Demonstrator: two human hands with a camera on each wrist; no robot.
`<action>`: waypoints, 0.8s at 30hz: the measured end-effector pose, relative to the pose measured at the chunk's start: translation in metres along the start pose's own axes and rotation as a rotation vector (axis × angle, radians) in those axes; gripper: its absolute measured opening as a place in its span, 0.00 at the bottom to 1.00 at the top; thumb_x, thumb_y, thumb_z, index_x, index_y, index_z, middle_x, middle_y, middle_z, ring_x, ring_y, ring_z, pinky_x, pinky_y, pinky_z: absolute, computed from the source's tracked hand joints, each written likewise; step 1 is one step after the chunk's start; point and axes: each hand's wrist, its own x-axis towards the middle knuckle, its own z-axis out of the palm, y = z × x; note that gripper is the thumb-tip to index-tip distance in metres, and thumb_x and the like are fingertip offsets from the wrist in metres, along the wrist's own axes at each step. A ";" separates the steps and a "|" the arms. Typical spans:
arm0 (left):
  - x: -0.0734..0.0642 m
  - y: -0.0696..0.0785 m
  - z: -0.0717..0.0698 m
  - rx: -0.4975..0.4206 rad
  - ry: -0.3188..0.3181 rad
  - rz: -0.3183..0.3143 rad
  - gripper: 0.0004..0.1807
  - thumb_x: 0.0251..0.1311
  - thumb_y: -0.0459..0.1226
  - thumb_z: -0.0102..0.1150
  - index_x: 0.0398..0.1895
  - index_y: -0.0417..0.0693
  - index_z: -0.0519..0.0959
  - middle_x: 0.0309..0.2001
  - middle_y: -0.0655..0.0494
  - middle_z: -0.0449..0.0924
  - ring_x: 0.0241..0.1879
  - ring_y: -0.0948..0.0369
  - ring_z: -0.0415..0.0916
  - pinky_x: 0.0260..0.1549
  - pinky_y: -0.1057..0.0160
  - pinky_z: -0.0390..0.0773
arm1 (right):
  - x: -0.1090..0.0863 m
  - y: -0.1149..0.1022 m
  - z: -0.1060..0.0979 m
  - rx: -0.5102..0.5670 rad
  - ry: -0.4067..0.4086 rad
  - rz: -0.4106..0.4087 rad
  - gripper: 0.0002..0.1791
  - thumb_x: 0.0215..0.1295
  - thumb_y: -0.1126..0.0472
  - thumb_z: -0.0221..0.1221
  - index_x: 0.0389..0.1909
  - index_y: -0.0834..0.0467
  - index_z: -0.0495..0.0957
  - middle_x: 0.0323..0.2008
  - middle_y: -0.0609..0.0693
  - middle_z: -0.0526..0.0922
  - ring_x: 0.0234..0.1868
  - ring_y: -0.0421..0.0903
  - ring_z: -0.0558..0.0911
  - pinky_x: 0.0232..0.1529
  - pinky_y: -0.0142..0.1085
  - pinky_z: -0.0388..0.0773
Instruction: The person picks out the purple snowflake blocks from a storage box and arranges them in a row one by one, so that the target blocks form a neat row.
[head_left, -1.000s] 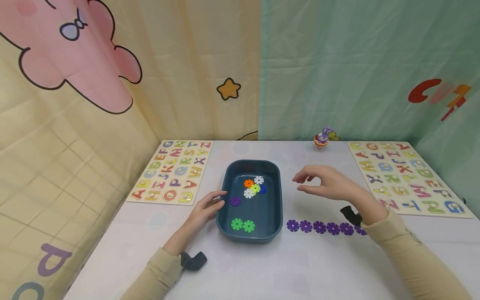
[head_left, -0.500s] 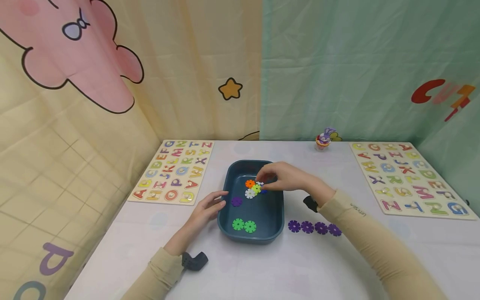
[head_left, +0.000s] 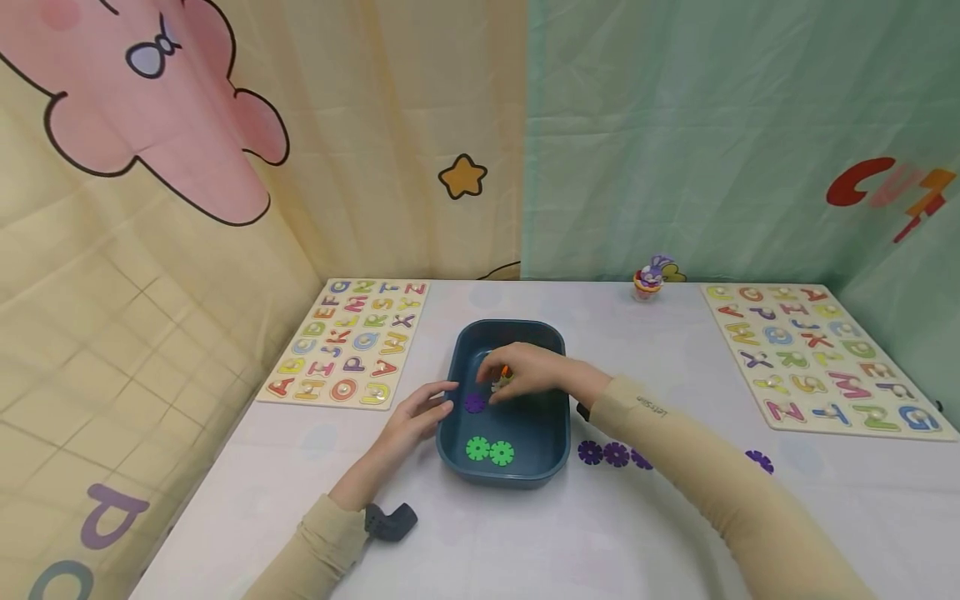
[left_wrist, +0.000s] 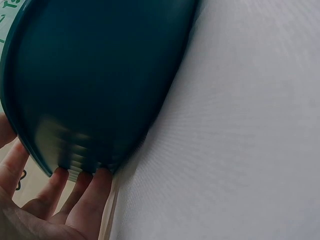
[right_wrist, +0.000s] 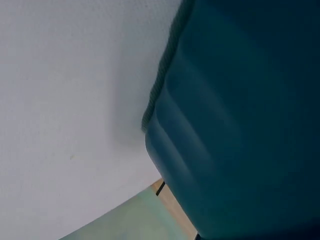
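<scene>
A dark blue-green plastic bin stands on the table. Its left wall is touched by the fingertips of my left hand, also seen in the left wrist view, where the fingers rest against the outside. My right hand reaches over the right rim into the bin, thumb and forefinger apart, with nothing visible between them. Just left of its fingertips lies a purple notched disc. Two green notched discs lie nearer the front. The right hand mostly hides the other discs. The right wrist view shows only the bin's outside, no hand.
Right of the bin, purple discs lie in a row, partly hidden by the right sleeve. Alphabet boards lie left and right. A small rabbit figurine stands at the back; curtains hang behind.
My right hand has moved left from above the table into the bin, past the multicoloured discs toward the purple one. The left hand stays at the bin's left side.
</scene>
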 end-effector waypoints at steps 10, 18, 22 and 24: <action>0.000 0.000 0.000 -0.004 0.002 -0.004 0.25 0.63 0.48 0.55 0.62 0.53 0.70 0.68 0.54 0.61 0.66 0.48 0.58 0.57 0.40 0.64 | 0.010 0.009 0.014 0.032 -0.024 -0.024 0.20 0.53 0.56 0.69 0.48 0.53 0.80 0.43 0.44 0.80 0.42 0.42 0.77 0.43 0.31 0.77; 0.000 0.000 0.000 -0.003 0.003 -0.004 0.23 0.64 0.46 0.55 0.61 0.53 0.71 0.68 0.53 0.61 0.67 0.47 0.56 0.58 0.40 0.63 | 0.015 0.009 0.020 0.017 -0.028 -0.012 0.20 0.53 0.54 0.69 0.48 0.51 0.81 0.40 0.43 0.80 0.39 0.40 0.76 0.40 0.29 0.75; 0.001 0.000 0.000 0.000 0.001 -0.001 0.23 0.64 0.46 0.55 0.61 0.53 0.71 0.68 0.53 0.60 0.67 0.47 0.56 0.58 0.40 0.63 | 0.017 0.007 0.022 -0.025 -0.023 -0.034 0.19 0.53 0.55 0.69 0.47 0.52 0.82 0.38 0.43 0.81 0.37 0.39 0.76 0.40 0.28 0.75; 0.001 0.000 0.000 -0.001 0.001 -0.002 0.23 0.64 0.46 0.55 0.61 0.53 0.71 0.68 0.54 0.60 0.67 0.47 0.56 0.58 0.40 0.63 | 0.018 0.007 0.023 -0.034 -0.018 -0.041 0.18 0.53 0.56 0.69 0.46 0.53 0.82 0.38 0.43 0.81 0.37 0.39 0.76 0.40 0.28 0.75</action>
